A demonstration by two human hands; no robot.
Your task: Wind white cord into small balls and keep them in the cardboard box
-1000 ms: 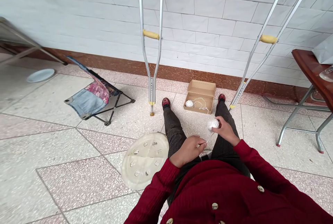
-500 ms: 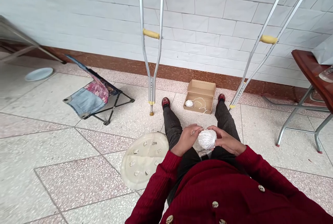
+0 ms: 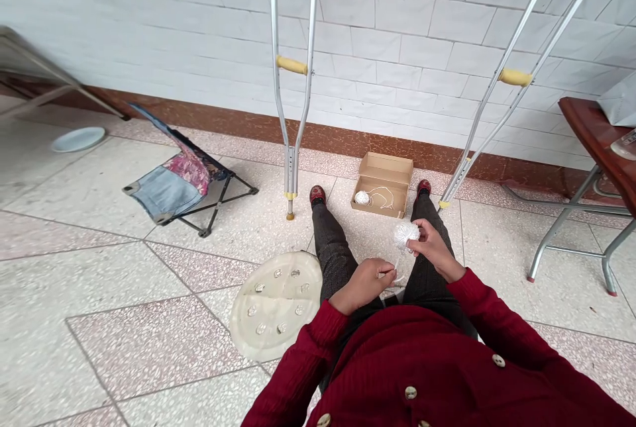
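Observation:
I sit on the floor with my legs stretched toward the wall. My right hand [image 3: 431,243] grips a white ball of string [image 3: 406,234] above my right leg. My left hand [image 3: 364,282] pinches the loose strand [image 3: 396,268] that runs down from the ball, over my lap. Between my feet lies an open cardboard box [image 3: 382,183] with a smaller white ball of string [image 3: 362,198] and loose cord in it.
A round cream tray [image 3: 275,303] with small pieces on it lies by my left leg. Two crutches [image 3: 293,69] [image 3: 511,76] lean on the tiled wall. A folding stool [image 3: 181,175] stands to the left, a plate [image 3: 78,140] further left, a brown table [image 3: 599,142] at right.
Half a second ago both hands cupped the ball together over my lap. My right hand has since carried it up and away, and my left hand has dropped back with the strand.

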